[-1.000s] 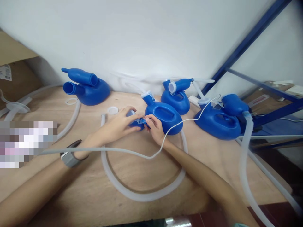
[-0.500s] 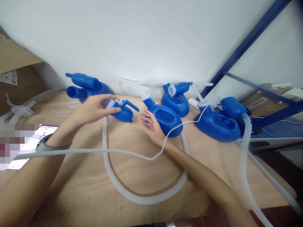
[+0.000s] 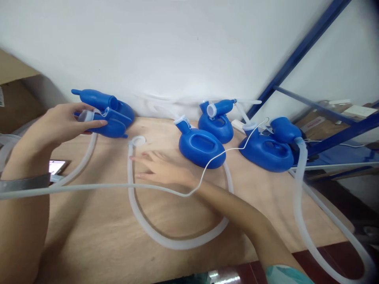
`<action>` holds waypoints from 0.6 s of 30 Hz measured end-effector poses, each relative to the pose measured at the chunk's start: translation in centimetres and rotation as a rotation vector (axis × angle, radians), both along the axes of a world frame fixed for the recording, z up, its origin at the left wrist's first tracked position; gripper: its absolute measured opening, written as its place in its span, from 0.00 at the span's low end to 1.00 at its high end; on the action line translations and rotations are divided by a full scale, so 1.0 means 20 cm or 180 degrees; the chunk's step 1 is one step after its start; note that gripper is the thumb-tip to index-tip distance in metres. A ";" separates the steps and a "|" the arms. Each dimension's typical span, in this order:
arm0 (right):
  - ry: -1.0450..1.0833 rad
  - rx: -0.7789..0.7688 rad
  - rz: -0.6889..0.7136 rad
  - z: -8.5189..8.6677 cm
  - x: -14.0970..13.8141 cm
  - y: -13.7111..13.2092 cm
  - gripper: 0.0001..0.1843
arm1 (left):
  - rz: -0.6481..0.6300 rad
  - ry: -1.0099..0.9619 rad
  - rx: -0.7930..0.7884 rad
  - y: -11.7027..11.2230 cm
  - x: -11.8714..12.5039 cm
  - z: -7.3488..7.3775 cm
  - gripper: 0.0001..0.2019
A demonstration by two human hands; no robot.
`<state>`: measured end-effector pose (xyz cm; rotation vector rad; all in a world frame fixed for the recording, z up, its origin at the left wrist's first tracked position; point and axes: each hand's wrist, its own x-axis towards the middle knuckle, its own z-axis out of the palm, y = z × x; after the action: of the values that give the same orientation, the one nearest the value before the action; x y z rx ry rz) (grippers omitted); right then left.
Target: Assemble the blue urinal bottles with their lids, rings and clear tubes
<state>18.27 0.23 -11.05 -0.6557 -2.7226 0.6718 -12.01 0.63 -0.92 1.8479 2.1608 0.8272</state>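
My left hand (image 3: 69,124) is closed around a blue urinal cup (image 3: 114,123), which has a whitish cap at its near end and a blunt tip pointing right. It is held just in front of another blue cup (image 3: 96,98) and a blue urinal bottle (image 3: 127,112), partly hidden behind it; whether they touch I cannot tell. My right hand (image 3: 164,167) is open, fingers stretched left close to a translucent hose (image 3: 132,189) with a white ring cap (image 3: 138,141) at its end. Right of that hand sits a blue urinal bottle (image 3: 203,148) with a capped neck.
Two more blue bottles, one at the back (image 3: 216,128) and one at right (image 3: 265,154), stand with cups and hoses attached. A thin white cable (image 3: 166,189) crosses the foreground. A phone (image 3: 56,166) lies at left, a cardboard box (image 3: 17,98) behind it, a blue metal frame (image 3: 296,59) at right.
My left hand has carried the cup leftward to the back-left bottle. My right hand has moved left and down from the middle bottle toward the hose end, where the ring cap now shows.
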 end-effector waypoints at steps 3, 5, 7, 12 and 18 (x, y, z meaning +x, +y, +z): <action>-0.0184 0.0193 0.0031 0.01 -0.09 -0.04 0.35 | 0.0290 -0.0054 -0.0194 0.01 0.04 0.00 0.43; -0.0382 0.0304 -0.0029 0.01 -0.15 -0.06 0.33 | 0.0224 -0.0115 -0.0207 0.01 0.07 0.02 0.46; -0.0593 0.0366 -0.0134 0.00 -0.18 -0.07 0.31 | 0.0265 -0.0034 -0.0239 0.02 0.08 0.02 0.44; -0.0894 0.0305 -0.0412 -0.01 -0.16 -0.04 0.22 | 0.0316 0.0189 -0.0338 0.01 0.08 0.03 0.29; -0.0110 -0.0040 -0.0758 -0.02 0.01 0.08 0.19 | 0.0295 0.0217 -0.0345 0.02 0.07 0.03 0.25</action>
<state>18.39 1.80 -11.41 -0.9835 -2.6141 0.6247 -10.61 1.07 -0.37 1.7602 2.2992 0.6590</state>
